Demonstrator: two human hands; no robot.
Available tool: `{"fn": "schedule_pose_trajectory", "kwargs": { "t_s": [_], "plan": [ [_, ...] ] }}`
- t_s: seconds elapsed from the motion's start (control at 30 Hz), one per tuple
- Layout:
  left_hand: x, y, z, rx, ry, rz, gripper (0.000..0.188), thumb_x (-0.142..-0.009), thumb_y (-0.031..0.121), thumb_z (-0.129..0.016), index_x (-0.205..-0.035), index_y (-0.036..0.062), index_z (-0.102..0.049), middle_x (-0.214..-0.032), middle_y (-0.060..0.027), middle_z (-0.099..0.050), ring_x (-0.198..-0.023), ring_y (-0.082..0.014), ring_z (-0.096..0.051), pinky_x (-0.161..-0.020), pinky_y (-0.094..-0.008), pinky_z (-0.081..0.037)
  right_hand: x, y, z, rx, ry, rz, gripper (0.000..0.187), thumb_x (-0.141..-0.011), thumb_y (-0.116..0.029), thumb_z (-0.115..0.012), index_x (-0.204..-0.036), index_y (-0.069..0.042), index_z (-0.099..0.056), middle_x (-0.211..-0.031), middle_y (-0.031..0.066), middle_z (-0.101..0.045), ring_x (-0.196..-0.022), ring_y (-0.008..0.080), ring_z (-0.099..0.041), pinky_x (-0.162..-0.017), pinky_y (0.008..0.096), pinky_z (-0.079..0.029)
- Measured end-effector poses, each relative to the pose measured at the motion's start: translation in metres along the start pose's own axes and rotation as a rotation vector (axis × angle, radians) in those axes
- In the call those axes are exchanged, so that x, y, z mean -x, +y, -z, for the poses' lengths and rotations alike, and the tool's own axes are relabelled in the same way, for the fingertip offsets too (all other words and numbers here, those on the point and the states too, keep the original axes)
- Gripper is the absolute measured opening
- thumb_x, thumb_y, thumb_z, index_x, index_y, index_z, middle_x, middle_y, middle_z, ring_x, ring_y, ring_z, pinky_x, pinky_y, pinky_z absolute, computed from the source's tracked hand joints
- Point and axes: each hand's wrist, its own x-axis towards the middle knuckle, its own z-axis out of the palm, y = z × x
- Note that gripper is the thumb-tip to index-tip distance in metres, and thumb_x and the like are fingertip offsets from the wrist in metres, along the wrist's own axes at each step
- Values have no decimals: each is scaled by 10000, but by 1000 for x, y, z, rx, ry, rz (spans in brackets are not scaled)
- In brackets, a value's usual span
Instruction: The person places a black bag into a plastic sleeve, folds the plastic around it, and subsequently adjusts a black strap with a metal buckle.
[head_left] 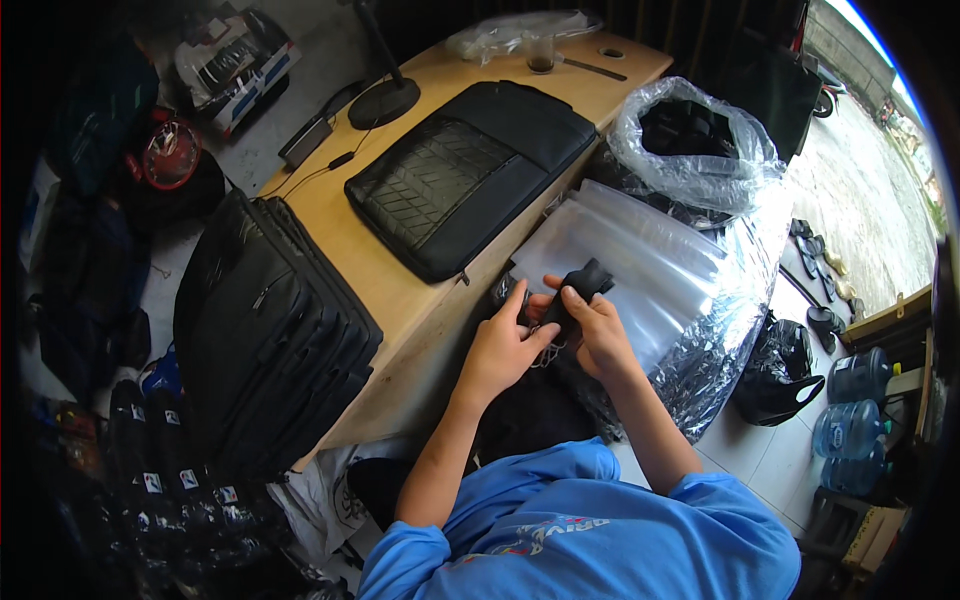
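Gripping a black bundled item [578,292] between thumb and fingers, the right hand [600,335] is positioned, in the head view, in front of the table's near side. The item is located between the two hands, above the near-left part of the clear plastic sheets [650,250]. The left hand [505,345] is partly closed, with its thumb and fingers at the item's lower-left end; whether it grips the item cannot be told. Pale thin strands [549,352] hang just below the left thumb.

A black backpack [555,135] lies flat on the tan table [435,75], beyond the hands. Its patterned panel carries a glossy cover. A stack of black bags [270,320] occupies the table's left end. A round black base [384,103] with an upright stem stands at the far side, left of the backpack; a clear cup [540,56] stands at the far right.

To the right of the table, an open clear plastic bag [750,180] contains dark contents and adjoins the sheets. A tied black bag [778,370] rests on the tiled floor, near the blue water bottles [846,430]. Footwear [823,272] lies farther back.
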Motion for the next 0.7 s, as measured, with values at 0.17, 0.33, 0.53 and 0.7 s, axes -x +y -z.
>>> {"fn": "schedule_pose_trajectory", "kwargs": {
  "t_s": [0.17,0.33,0.53,0.7],
  "plan": [
    [-34,27,19,-422,473,-360,369,-778,137,-675,-1119,56,-560,-859,-93,-574,-812,-202,-587,-572,-331,-461,-21,-46,12,40,-110,-42,430,-964,-176,-421,-1344,-63,-255,-942,194,-614,-764,309,-656,-656,382,-560],
    [-73,20,44,-921,841,-620,188,-742,138,-678,-904,84,-600,-818,-73,-559,-761,-261,-577,-614,-383,-474,-43,-74,8,93,-197,-98,317,-953,-153,-437,-1217,-38,-305,-942,214,-620,-634,285,-653,-533,353,-569],
    [-90,0,40,-958,719,-651,108,-759,108,-625,-766,53,-532,-713,-80,-543,-616,-257,-581,-521,-353,-493,-63,-86,5,120,-236,-208,196,-931,-130,-475,-1055,1,-399,-920,209,-638,-597,189,-649,-457,274,-559],
    [-92,11,50,-678,863,-806,138,-718,4,-638,-778,41,-518,-691,-101,-542,-605,-276,-589,-527,-365,-482,-68,-87,-9,78,-332,-271,200,-924,-113,-474,-1045,29,-401,-910,237,-634,-614,184,-652,-485,271,-570]
  ]
}}
